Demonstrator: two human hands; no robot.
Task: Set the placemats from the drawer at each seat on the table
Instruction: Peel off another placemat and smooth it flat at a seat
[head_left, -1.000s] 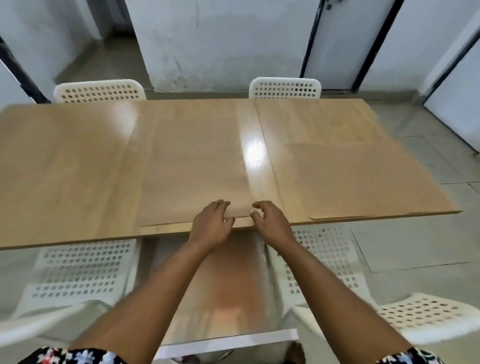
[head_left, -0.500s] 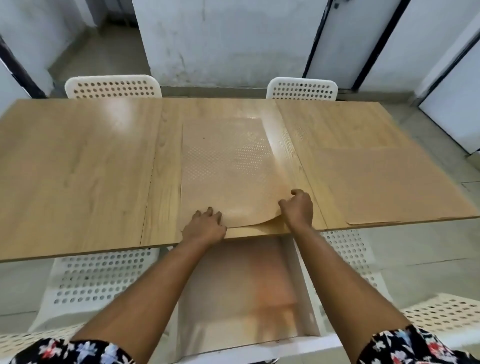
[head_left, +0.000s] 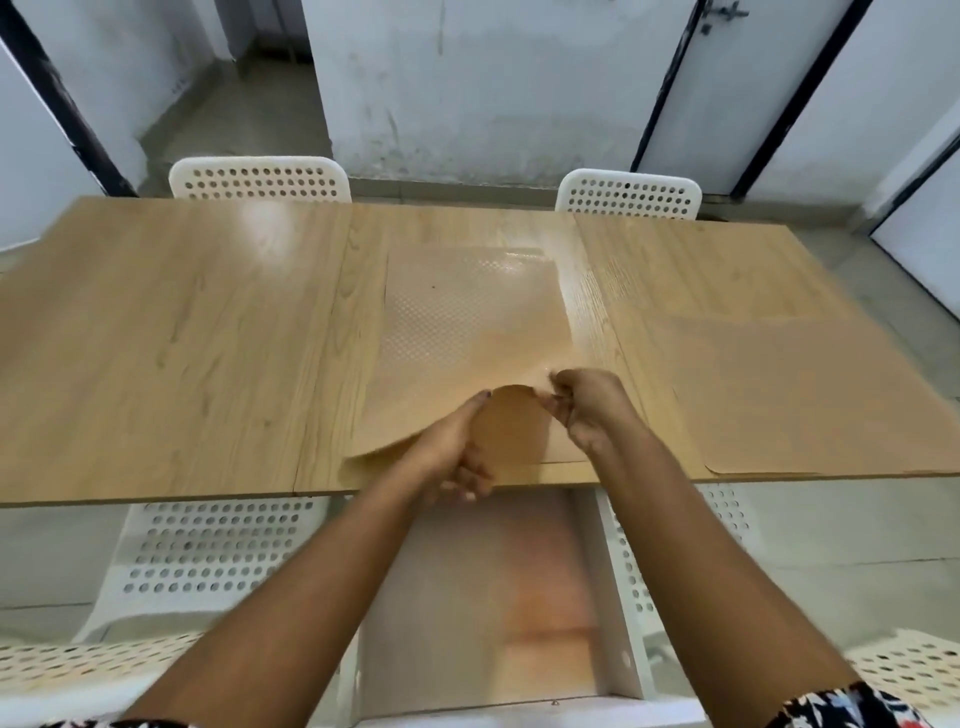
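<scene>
Both hands grip a tan placemat (head_left: 467, 332) at the near edge of a wooden table (head_left: 182, 332): the left hand (head_left: 457, 457) holds its curled-up edge, the right hand (head_left: 587, 410) pinches it (another mat (head_left: 789, 395) lies flat to the right).

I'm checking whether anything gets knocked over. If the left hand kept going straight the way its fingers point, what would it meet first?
The left hand points away and slightly right, so it probably meets the lifted placemat it already touches, then the right hand close beyond. Depth is unclear.
</scene>
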